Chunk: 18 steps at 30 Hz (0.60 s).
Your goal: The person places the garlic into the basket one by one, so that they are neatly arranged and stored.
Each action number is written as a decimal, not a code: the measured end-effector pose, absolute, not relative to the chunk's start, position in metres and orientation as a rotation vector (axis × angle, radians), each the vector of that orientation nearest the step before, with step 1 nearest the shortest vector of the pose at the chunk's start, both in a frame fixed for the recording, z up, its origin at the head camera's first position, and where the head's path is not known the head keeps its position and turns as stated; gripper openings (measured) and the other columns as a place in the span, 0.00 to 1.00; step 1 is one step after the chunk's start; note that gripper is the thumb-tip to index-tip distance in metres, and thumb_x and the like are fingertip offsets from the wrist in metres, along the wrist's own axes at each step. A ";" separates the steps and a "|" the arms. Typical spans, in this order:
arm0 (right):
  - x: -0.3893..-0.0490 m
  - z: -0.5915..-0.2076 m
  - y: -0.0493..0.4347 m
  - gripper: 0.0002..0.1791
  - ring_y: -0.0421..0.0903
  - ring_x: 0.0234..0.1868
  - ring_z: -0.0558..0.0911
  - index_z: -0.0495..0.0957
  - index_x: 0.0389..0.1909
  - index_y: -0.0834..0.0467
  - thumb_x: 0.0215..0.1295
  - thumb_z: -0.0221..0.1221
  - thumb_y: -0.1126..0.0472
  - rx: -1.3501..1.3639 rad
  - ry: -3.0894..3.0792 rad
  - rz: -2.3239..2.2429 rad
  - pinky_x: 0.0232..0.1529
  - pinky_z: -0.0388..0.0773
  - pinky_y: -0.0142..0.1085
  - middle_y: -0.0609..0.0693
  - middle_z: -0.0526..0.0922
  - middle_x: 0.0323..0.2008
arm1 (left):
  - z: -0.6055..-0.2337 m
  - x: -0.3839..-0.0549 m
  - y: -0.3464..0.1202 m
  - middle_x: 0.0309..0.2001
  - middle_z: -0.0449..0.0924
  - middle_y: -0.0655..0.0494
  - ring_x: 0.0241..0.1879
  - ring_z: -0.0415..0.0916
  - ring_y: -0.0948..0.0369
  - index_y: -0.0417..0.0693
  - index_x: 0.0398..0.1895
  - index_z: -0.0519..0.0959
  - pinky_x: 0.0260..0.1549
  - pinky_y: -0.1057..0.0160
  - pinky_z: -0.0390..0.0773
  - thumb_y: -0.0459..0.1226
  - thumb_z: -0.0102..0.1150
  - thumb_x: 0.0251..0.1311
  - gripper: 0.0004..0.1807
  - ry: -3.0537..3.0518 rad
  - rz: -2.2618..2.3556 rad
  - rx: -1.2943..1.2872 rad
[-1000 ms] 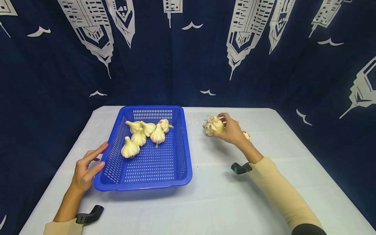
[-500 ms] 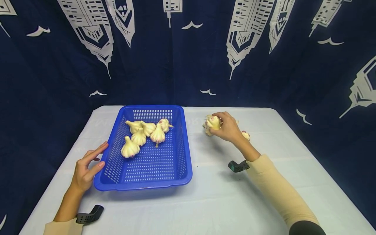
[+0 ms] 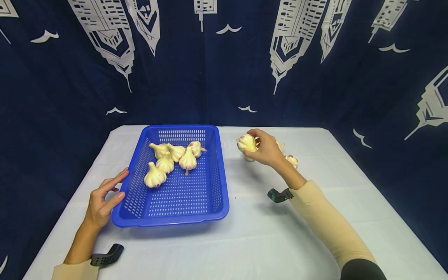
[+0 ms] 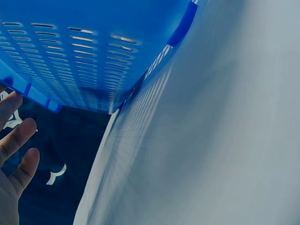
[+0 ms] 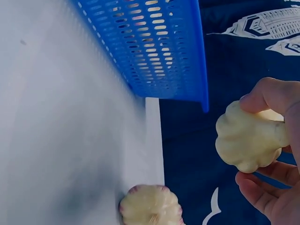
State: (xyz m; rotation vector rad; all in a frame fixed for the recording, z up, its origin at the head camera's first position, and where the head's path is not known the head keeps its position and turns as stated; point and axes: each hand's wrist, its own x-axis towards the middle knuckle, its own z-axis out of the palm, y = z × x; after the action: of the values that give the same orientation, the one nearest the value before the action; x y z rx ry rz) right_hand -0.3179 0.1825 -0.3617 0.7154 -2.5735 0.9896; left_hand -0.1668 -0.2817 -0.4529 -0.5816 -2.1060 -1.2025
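Note:
My right hand (image 3: 266, 149) grips a pale garlic bulb (image 3: 247, 143) between thumb and fingers, held above the table to the right of the basket. In the right wrist view the held bulb's knobbly base faces the basket, and its stem points into the palm. Another bulb (image 5: 151, 206) with purplish marks lies on the cloth below. My left hand (image 3: 101, 202) touches the left rim of the blue plastic basket (image 3: 224, 194), its fingers fairly straight. Several garlic bulbs (image 3: 155, 175) lie inside the basket, toward its back and left.
Near my right wrist, another garlic bulb (image 3: 291, 160) lies on the white-covered table (image 3: 252, 241), partly hidden by the hand. More garlic shows behind the fingers. A dark blue curtain (image 3: 224, 77) with white building prints hangs behind the table's far edge.
My right hand has moved left and slightly up with the garlic bulb, away from the other bulbs on the table. My left hand and the basket have stayed put.

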 end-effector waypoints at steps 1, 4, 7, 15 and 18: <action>-0.318 -0.360 0.181 0.32 0.57 0.42 0.82 0.75 0.55 0.65 0.46 0.72 0.61 0.721 -2.571 0.989 0.43 0.79 0.48 0.60 0.81 0.48 | -0.453 -0.167 -0.281 0.65 0.74 0.55 0.49 0.71 0.71 0.33 0.62 0.75 0.44 0.70 0.65 0.25 0.50 0.51 0.29 -2.105 -1.202 -0.584; -0.316 -0.357 0.176 0.33 0.56 0.43 0.82 0.74 0.56 0.65 0.46 0.71 0.60 0.707 -2.588 0.986 0.43 0.79 0.47 0.59 0.81 0.49 | -0.452 -0.167 -0.281 0.65 0.74 0.54 0.49 0.71 0.70 0.33 0.61 0.75 0.44 0.70 0.65 0.25 0.50 0.51 0.29 -2.101 -1.203 -0.585; -0.315 -0.355 0.172 0.33 0.56 0.44 0.81 0.73 0.55 0.64 0.46 0.71 0.60 0.683 -2.601 0.992 0.43 0.79 0.47 0.59 0.81 0.49 | -0.452 -0.167 -0.281 0.65 0.74 0.55 0.49 0.71 0.71 0.33 0.61 0.75 0.44 0.70 0.65 0.25 0.51 0.51 0.29 -2.099 -1.201 -0.588; -0.313 -0.350 0.160 0.30 0.55 0.41 0.82 0.72 0.51 0.63 0.45 0.71 0.61 0.727 -2.547 0.997 0.39 0.79 0.45 0.59 0.82 0.46 | -0.453 -0.168 -0.282 0.65 0.74 0.54 0.49 0.71 0.70 0.33 0.61 0.76 0.43 0.70 0.66 0.25 0.51 0.51 0.29 -2.096 -1.204 -0.586; -0.313 -0.348 0.155 0.29 0.55 0.40 0.82 0.74 0.51 0.63 0.45 0.71 0.62 0.768 -2.519 1.007 0.38 0.78 0.44 0.58 0.83 0.46 | -0.452 -0.167 -0.281 0.65 0.74 0.53 0.49 0.71 0.70 0.33 0.61 0.76 0.44 0.70 0.66 0.25 0.51 0.51 0.29 -2.097 -1.200 -0.587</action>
State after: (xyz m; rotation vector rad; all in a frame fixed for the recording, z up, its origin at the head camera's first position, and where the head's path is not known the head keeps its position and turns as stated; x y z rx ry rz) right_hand -0.3126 0.1552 -0.3481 0.7680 -2.5188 1.0073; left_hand -0.1672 -0.2811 -0.4521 -0.5870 -2.0967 -1.2000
